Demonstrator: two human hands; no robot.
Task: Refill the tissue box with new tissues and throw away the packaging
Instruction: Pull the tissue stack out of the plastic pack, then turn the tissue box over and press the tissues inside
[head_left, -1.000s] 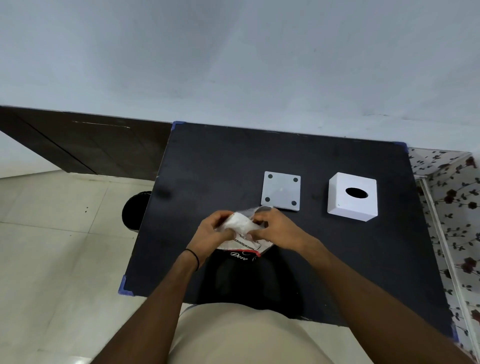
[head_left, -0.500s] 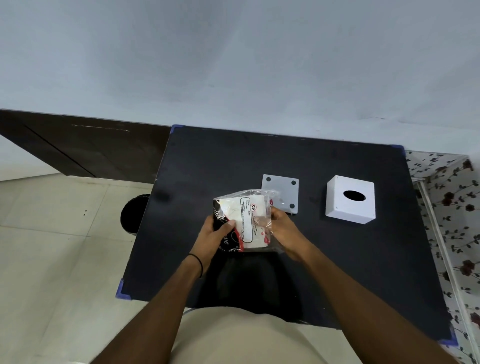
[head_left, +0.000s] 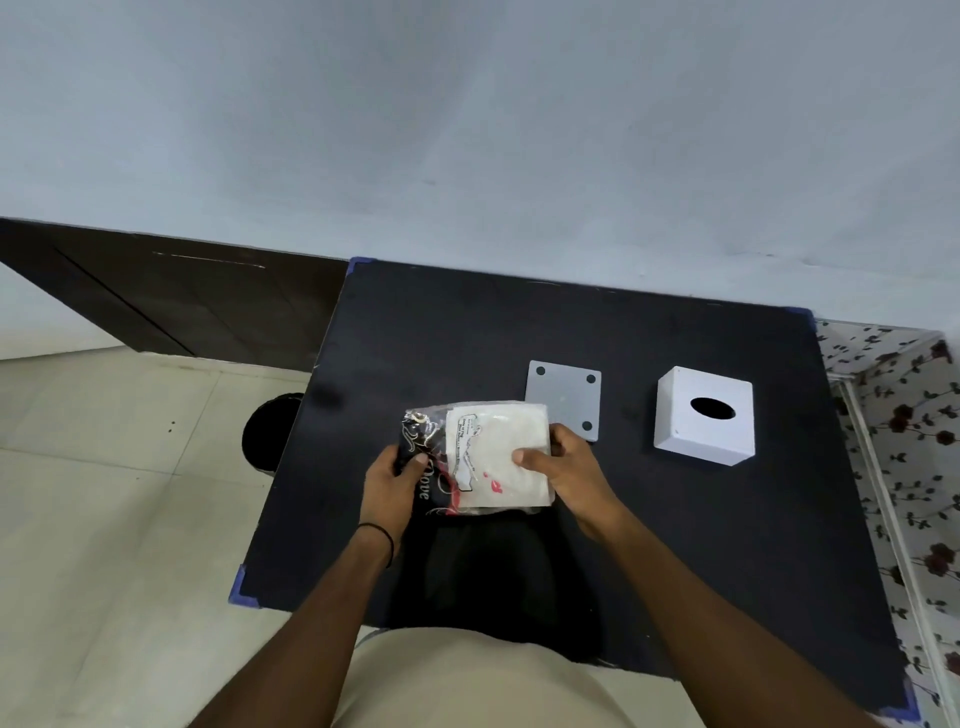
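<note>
I hold a tissue pack (head_left: 493, 457) in clear plastic wrap with black and red print, above the middle of the black table (head_left: 467, 332). My left hand (head_left: 392, 480) grips its dark left end. My right hand (head_left: 563, 467) holds the right side, thumb on the white tissues. The white tissue box cover (head_left: 704, 415), with an oval slot on top, stands to the right on the table. Its flat grey base plate (head_left: 563, 397) lies between the cover and the pack, partly behind the pack.
A black round bin (head_left: 270, 434) stands on the tiled floor just left of the table. A dark wooden panel (head_left: 171, 296) runs along the wall at the left. A floral-patterned surface (head_left: 914, 441) borders the table's right edge.
The pack was bunched low between both hands, then lifted and turned. It now faces me flatter and wider, with my right thumb on top of the tissues.
</note>
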